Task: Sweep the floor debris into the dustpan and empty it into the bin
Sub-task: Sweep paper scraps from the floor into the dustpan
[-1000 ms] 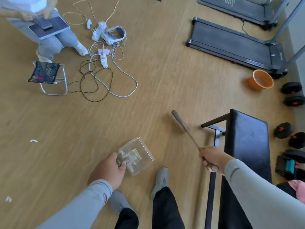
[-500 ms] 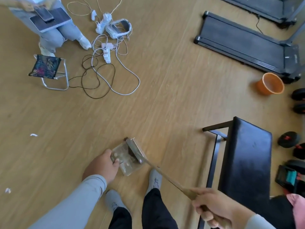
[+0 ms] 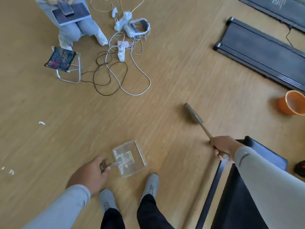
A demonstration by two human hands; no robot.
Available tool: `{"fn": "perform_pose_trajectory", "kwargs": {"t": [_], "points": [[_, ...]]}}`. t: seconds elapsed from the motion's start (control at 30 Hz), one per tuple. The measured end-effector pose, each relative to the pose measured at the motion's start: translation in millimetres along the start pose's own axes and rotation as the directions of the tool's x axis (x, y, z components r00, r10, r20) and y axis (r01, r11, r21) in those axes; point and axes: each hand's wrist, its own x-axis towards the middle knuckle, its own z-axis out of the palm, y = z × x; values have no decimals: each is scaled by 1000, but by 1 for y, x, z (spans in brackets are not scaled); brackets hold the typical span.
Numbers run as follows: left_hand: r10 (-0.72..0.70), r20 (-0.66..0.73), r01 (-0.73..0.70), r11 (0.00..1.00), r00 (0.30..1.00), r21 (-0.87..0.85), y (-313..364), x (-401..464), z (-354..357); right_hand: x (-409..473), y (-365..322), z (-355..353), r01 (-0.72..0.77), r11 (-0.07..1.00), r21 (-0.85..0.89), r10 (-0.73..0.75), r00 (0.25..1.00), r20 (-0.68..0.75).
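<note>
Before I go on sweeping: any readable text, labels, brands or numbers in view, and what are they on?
None can be read.
Upper black treadmill deck: a pale printed marking, too blurred to read.
Clear plastic dustpan: a yellowish square label or scrap inside, no legible text.
Grey sleeve on the right arm: a dark stroke, a mark and not letters.
White charger blocks among the cables: too small to tell.
</note>
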Motion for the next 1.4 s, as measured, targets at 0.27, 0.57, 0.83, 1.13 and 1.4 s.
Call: {"fn": "perform_pose_trajectory", "kwargs": {"t": [0.27,0.57,0.83,1.13,1.4], "points": [[-17,-14,18,999,1000,44,7,-6,-1,-16,58,115,226,759,-610,-109,969,224],[-17,-12,18,998,1000,60,-9,-21,6,-132,124,113,109,954,-278,49,860,507],[-171,-73,148,958,983,-246,-106,-126,9,-241,93,76,156,963,-219,-17,849,528],[-535,-191,301,696,823,-652,-272,-302,-5,-326,62,228,458,740,-492,-197,847,493],[-720,-193,366,542,667,-757,-363,-427,29,-377,49,364,658,509,-555,-314,743,592]]}}
